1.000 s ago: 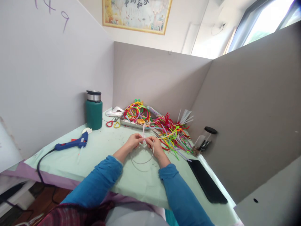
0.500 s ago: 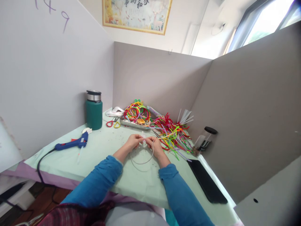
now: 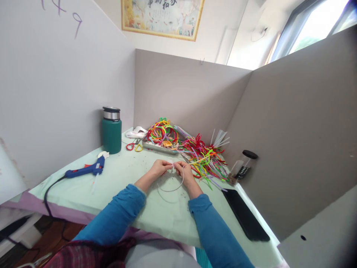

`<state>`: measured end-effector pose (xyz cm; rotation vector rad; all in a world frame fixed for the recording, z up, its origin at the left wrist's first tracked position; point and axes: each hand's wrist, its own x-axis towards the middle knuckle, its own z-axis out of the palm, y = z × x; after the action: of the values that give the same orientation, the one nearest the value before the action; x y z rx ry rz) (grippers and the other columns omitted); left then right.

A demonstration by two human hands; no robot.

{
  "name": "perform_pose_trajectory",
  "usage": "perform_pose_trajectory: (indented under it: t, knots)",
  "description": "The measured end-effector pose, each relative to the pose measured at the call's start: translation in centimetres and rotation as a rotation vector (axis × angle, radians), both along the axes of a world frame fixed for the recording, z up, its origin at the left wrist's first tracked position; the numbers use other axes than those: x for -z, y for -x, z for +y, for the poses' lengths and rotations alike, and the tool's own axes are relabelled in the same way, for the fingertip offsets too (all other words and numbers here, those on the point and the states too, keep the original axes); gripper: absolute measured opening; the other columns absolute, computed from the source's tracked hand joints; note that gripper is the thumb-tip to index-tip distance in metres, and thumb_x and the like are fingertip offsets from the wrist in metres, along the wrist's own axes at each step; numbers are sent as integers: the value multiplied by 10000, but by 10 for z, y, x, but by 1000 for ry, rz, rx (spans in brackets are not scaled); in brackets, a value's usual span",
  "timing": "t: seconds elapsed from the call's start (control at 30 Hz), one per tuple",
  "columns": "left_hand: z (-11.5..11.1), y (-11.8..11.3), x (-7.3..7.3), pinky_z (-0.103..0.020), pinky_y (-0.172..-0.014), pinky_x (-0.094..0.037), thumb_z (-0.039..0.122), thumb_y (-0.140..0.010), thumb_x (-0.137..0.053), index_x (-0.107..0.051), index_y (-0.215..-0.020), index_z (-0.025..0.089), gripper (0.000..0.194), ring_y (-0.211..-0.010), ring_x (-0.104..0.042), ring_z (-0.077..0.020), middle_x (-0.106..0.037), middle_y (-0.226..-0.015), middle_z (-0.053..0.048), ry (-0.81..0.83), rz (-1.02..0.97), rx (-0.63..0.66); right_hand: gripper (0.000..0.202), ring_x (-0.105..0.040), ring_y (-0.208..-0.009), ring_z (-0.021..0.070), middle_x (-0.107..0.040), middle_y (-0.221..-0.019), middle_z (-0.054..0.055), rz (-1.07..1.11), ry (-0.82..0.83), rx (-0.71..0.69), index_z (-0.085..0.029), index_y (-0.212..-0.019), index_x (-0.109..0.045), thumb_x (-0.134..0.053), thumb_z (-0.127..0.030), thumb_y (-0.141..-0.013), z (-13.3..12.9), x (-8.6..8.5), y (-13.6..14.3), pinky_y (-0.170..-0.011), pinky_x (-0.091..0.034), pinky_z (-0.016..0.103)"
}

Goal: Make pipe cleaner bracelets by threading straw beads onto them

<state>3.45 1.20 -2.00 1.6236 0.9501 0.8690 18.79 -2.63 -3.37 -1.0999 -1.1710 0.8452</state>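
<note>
Over the middle of the table, my left hand (image 3: 161, 168) and my right hand (image 3: 184, 173) meet fingertip to fingertip. Both are pinched closed on a small white piece (image 3: 171, 161), mostly hidden by the fingers, so its kind is unclear. A thin whitish cord (image 3: 172, 191) runs from my right hand and curves in an open loop below the hands. Its loose end hangs under my left hand, above the pale green table cover (image 3: 167, 212).
A heap of coloured pipe cleaners (image 3: 199, 149) and a metal tray (image 3: 160, 149) lie behind the hands. To the left are a blue glue gun (image 3: 85, 170), a green bottle (image 3: 112, 136) and scissors (image 3: 134, 146). A black phone-like slab (image 3: 245, 215) and a clear jar (image 3: 245, 163) stand right.
The cord's loop has shifted slightly up and to the right. Less of the white piece shows between my fingertips, while both arms have hardly moved.
</note>
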Motion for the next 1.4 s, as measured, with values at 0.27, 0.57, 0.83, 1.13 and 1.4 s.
perform_pose_trajectory:
  t: [0.27,0.57,0.83,1.13,1.4]
  knots:
    - [-3,1,-5,-229,-419,-212,515,-651,-734,-712,-779,79,455,-382,-319,-71,-411,-384,62,3,-11,22,330,-359,-440,100,-465,-458,-48,-19,-16,-13,-179,-638,-623,-736,-488,-667,-2,-2,0,-462,-258,251]
    - [1,-4,2,-217,-451,-298,496,-600,-748,-671,-842,127,448,-447,-406,-68,-606,-627,10,-88,-109,-70,302,-362,-445,99,-456,-476,-53,9,-42,-12,-186,-650,-614,-727,-465,-678,0,1,0,-465,-259,248]
    - [7,-2,5,-242,-548,-369,460,-666,-669,-720,-747,132,341,-610,-536,-141,-671,-672,-36,-250,-8,-71,298,-367,-446,100,-455,-487,-54,25,-43,-23,-188,-702,-630,-720,-472,-690,3,4,-2,-460,-257,245]
    - [5,-1,-4,-244,-549,-375,532,-624,-692,-689,-677,131,405,-572,-507,-126,-635,-601,-19,-229,-134,-156,358,-387,-457,93,-503,-549,-35,-10,-36,-60,-180,-710,-627,-725,-523,-698,-2,0,4,-456,-286,241]
    - [1,-3,-7,-227,-481,-300,578,-627,-697,-644,-717,140,450,-497,-415,-95,-486,-482,39,-164,-230,-105,489,-427,-472,105,-577,-608,14,-81,10,-100,-173,-697,-643,-616,-659,-747,-6,-5,8,-466,-328,253]
